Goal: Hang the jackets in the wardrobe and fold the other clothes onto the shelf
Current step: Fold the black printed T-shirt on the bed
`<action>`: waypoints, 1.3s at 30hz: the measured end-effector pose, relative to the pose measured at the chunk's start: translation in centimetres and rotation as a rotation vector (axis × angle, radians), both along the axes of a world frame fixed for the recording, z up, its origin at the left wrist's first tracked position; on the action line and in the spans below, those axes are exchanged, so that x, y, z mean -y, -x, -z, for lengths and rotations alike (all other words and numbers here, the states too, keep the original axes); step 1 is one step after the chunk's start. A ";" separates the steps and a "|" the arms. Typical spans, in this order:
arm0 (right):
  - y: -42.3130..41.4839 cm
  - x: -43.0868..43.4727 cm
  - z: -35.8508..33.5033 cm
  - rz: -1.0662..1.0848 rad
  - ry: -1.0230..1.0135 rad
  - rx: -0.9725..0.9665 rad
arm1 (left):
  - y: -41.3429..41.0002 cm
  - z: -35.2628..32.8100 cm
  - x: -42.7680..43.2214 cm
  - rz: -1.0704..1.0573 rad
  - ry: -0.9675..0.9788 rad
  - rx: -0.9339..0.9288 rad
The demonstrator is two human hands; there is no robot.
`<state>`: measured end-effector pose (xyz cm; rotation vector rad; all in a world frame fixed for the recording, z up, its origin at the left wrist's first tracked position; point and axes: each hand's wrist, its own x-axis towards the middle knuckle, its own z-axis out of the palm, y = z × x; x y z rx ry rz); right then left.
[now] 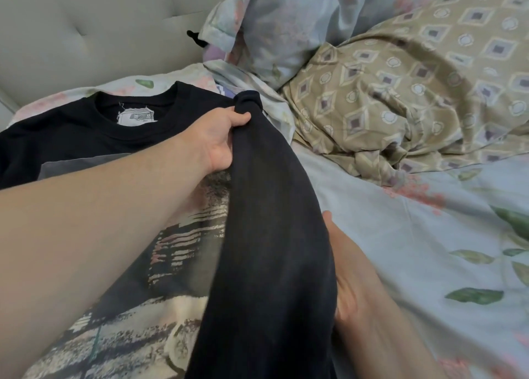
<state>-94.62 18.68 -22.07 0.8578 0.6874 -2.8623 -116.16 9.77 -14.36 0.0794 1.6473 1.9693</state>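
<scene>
Left hand (pixel 223 141) — fingers curled tight, gripping bunched fold of black T-shirt (pixel 266 235). Right hand (pixel 355 287) against fold's edge — fingers hidden, grip cannot be told.

The black T-shirt (pixel 57 132) lay print-up at frame left — collar at upper left — one edge lifted in a dark band down the centre.

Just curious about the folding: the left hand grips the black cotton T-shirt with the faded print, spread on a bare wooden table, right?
Not a table: the head view shows the left hand gripping the black printed T-shirt, which is spread on a pale blue floral bedsheet.
</scene>
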 end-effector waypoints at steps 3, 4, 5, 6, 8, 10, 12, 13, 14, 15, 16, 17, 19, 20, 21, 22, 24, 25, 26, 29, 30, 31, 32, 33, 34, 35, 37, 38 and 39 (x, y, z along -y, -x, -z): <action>-0.1 -0.8 0.3 -0.004 0.017 -0.014 | 0.0 0.2 -0.2 -0.018 -0.020 0.008; -0.2 -0.7 0.0 -0.028 0.015 -0.024 | 0.0 0.3 -0.3 -0.019 -0.021 0.010; -0.3 -0.5 -0.5 -0.032 0.046 -0.055 | -0.1 0.4 -0.3 -0.018 -0.023 0.012; -0.4 -0.6 -0.6 -0.010 0.081 -0.091 | -0.1 0.4 -0.4 -0.012 -0.023 0.012; -0.3 -1.1 -0.5 0.090 0.000 -0.106 | -0.2 0.4 -0.5 0.008 -0.016 0.012; -0.3 -2.4 -0.7 0.200 -0.134 -0.099 | -0.2 0.4 -0.6 0.052 0.012 0.001; -0.3 -3.9 -1.0 0.296 -0.322 -0.087 | -0.1 0.6 -1.0 0.099 0.070 -0.029; -0.4 -4.5 -1.0 0.357 -0.378 -0.086 | 0.0 0.8 -1.3 0.108 0.102 -0.042; -0.6 -4.9 -1.0 0.403 -0.377 -0.108 | 0.2 1.1 -1.5 0.106 0.128 -0.052; -0.6 -5.2 -0.9 0.418 -0.349 -0.143 | 0.4 1.4 -1.7 0.097 0.152 -0.061; -0.6 -5.3 -0.8 0.403 -0.326 -0.172 | 0.6 1.8 -1.9 0.085 0.178 -0.072; -0.5 -5.2 -0.7 0.375 -0.319 -0.194 | 0.9 2.1 -1.9 0.066 0.206 -0.087; -0.4 -4.9 -0.2 0.322 -0.386 -0.178 | 1.3 2.9 -2.0 0.013 0.252 -0.106; -0.2 -4.8 0.0 0.316 -0.434 -0.159 | 1.4 3.1 -2.1 -0.018 0.256 -0.105; -0.2 -4.9 0.1 0.323 -0.473 -0.140 | 1.4 3.3 -2.2 -0.050 0.250 -0.098; -0.1 -4.9 0.2 0.331 -0.507 -0.118 | 1.4 3.4 -2.4 -0.080 0.240 -0.098; -0.1 -5.0 0.3 0.303 -0.605 -0.056 | 0.8 3.3 -2.5 -0.128 0.221 -0.117; -0.1 -4.9 0.3 0.274 -0.663 -0.022 | 0.3 3.2 -2.3 -0.146 0.223 -0.145; -0.1 -4.9 0.4 0.250 -0.711 0.011 | -0.3 3.3 -2.0 -0.167 0.247 -0.193; -0.2 -4.8 0.3 0.213 -0.770 0.052 | -2.8 4.2 0.4 -0.234 0.409 -0.288; -0.2 -4.7 0.2 0.214 -0.778 0.051 | -3.6 4.4 1.2 -0.195 0.419 -0.245; -0.2 -4.7 0.2 0.213 -0.784 0.046 | -4.5 4.6 1.9 -0.125 0.418 -0.173; -0.2 -4.6 0.1 0.210 -0.792 0.040 | -5.2 4.5 2.3 -0.046 0.440 -0.107; -0.2 -4.5 0.1 0.204 -0.799 0.033 | -5.7 4.4 2.7 0.024 0.490 -0.069; -0.2 -4.5 0.1 0.197 -0.807 0.024 | -6.0 4.3 2.8 0.071 0.541 -0.064; -0.2 -4.5 0.1 0.186 -0.817 0.017 | -6.2 4.2 2.7 0.094 0.578 -0.078; -0.2 -4.5 0.1 0.140 -0.863 0.013 | -6.5 4.0 2.5 0.061 0.580 -0.112; -0.2 -4.3 0.1 0.111 -0.893 0.013 | -6.4 4.1 2.4 0.002 0.545 -0.107; -0.2 -4.2 0.2 0.090 -0.917 0.007 | -6.3 4.0 2.4 -0.071 0.497 -0.086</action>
